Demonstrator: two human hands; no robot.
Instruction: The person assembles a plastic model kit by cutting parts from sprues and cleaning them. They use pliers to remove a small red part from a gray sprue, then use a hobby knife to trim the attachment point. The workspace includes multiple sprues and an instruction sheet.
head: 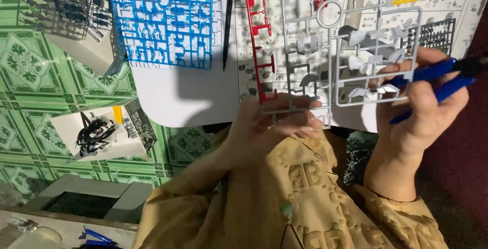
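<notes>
My left hand (269,122) grips the lower edge of a grey plastic model-kit parts frame (330,55), which also carries a red section (259,45) on its left side. My right hand (427,106) is closed on blue-handled nippers (437,78), whose tip reaches the small grey parts at the frame's lower right corner. Both hands are raised over a white instruction sheet (188,96). My sleeves are tan with an embossed pattern.
A blue parts frame (162,20) and a dark pen-like tool (227,25) lie on the sheet. A dark grey frame (66,5) rests at top left, a black one (437,33) at right. Loose black offcuts (94,134) sit on a white paper over green patterned flooring (35,81).
</notes>
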